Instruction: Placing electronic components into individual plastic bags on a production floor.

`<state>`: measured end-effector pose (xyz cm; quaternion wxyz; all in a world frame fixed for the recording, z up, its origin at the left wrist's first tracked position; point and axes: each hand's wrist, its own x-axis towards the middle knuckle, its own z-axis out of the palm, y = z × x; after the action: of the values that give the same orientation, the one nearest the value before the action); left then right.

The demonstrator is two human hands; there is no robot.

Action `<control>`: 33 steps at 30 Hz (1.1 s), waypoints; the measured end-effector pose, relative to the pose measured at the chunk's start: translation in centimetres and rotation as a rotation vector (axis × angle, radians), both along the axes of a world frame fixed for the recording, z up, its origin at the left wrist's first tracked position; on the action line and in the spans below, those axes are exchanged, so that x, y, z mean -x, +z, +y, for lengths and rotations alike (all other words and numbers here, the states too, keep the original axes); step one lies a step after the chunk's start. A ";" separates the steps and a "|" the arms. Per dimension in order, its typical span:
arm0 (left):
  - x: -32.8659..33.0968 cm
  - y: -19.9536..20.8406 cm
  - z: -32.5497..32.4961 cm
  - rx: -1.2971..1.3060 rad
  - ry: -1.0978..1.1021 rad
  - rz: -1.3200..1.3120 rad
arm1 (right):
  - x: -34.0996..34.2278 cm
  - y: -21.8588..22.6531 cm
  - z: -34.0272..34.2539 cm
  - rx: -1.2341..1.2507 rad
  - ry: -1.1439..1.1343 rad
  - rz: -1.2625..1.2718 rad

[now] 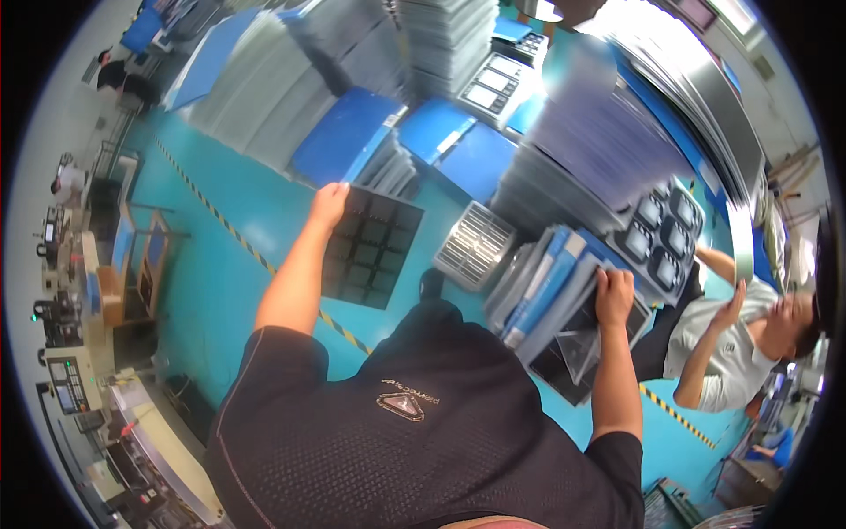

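Observation:
My left hand (pixel 330 204) is closed on the upper left corner of a thin black tray (pixel 370 249) with a grid of square pockets, held out over the floor. My right hand (pixel 614 298) grips the upper edge of another dark tray (pixel 557 368), with a loose clear plastic piece (pixel 577 346) lying against its face. Just left of that tray, blue and grey flat sheets (pixel 536 295) lean together in a bundle. Between my hands stands a pale slatted box (pixel 476 245).
Tall stacks of translucent trays (pixel 599 132) and blue-covered piles (pixel 348 132) rise ahead. A moulded tray with black pockets (pixel 665 238) sits right. Close on the right, a co-worker (pixel 731 344) raises both hands by a long curved panel (pixel 740 238). Striped tape (pixel 211 212) crosses the floor.

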<state>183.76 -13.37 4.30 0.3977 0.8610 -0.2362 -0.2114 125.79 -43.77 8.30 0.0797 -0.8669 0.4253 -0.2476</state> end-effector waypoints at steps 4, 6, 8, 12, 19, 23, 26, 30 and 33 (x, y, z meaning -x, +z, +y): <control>-10.9 -0.9 -0.3 -0.035 -0.008 -0.014 | -1.2 -0.7 0.3 -0.034 -0.003 0.099; -19.8 0.3 0.6 0.095 -0.036 -0.196 | -3.5 -1.1 -0.1 -0.049 0.022 0.102; -21.7 2.7 -4.7 -0.387 0.091 -0.535 | -2.0 -0.8 1.5 -0.049 -0.062 0.191; -22.0 -2.0 -1.9 -0.357 -0.091 -0.479 | -3.6 -1.8 0.8 -0.107 -0.098 0.206; 6.2 -18.2 4.3 -0.713 -1.063 0.435 | -2.9 1.2 1.3 -0.086 -0.155 0.220; 14.4 -16.8 5.7 -0.535 -1.038 0.748 | -4.0 2.7 0.4 -0.223 -0.089 0.193; 16.3 -12.1 1.6 -0.668 -1.047 0.626 | -0.9 2.6 0.1 -0.293 0.040 0.128; 14.5 -15.5 -1.0 -0.586 -1.041 0.245 | 0.1 2.1 -0.7 -0.143 0.118 0.133; 18.0 -10.4 -6.2 -0.496 -0.856 0.045 | 1.4 0.6 -1.1 -0.016 0.102 0.084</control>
<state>165.77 -19.53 -6.08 0.0633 0.7506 -0.5025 -0.4243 124.44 -44.90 8.95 0.0815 -0.8964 0.3854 -0.2032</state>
